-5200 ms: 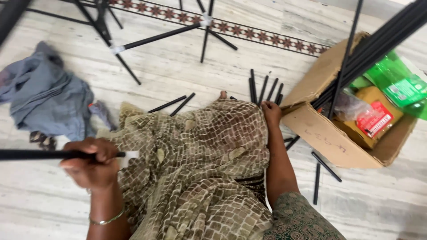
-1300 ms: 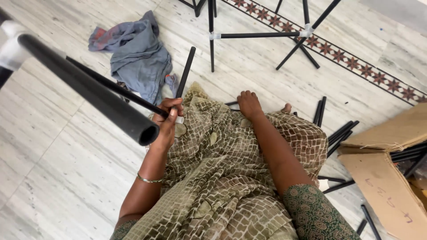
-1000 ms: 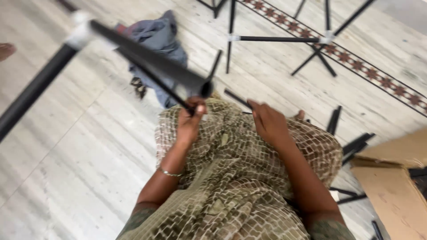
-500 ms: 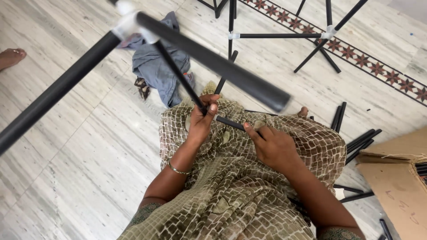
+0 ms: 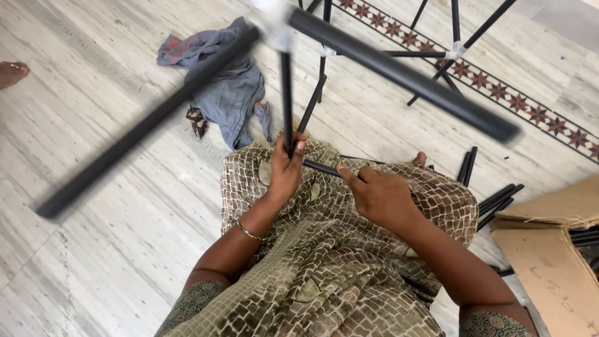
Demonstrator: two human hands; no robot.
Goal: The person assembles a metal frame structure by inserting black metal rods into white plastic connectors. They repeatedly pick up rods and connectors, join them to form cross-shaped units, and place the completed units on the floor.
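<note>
Two bare hands work over the lap, seen from the head camera looking down. Left hand (image 5: pixel 285 165): closed in a grip around a thin black metal rod (image 5: pixel 286 100) that stands nearly upright; a thin gold bangle (image 5: pixel 248 231) sits on that wrist. Upper end of the rod enters a white plastic connector (image 5: pixel 272 25) near the top edge. Two thicker black tubes leave the same connector: one long black tube (image 5: pixel 146 125) runs down to the left, motion-blurred; the other thick black tube (image 5: pixel 405 73) runs down to the right, ending open above the floor.

Right hand (image 5: pixel 380 196): fingers curled, forefinger and thumb pinching the end of a short black rod (image 5: pixel 321 168) that lies across the lap, its other end just beside the left hand. Both hands rest over a beige-and-olive net-patterned cloth garment (image 5: pixel 324 262) covering the knees.

Outward, on the pale marble floor (image 5: pixel 93 249): a crumpled grey-blue cloth (image 5: pixel 228 87) lies left of the upright rod, near the knees. A bundle of loose black rods (image 5: pixel 493 203) lies to the right of the lap, touching the flap of an open brown cardboard box (image 5: pixel 549 249) at the right edge. An assembled black rod frame with white joints (image 5: pixel 458 48) lies farther off, over a floor border strip of dark red star tiles (image 5: pixel 499 87). Another person's bare foot (image 5: pixel 12 72) shows at the left edge, well apart.
</note>
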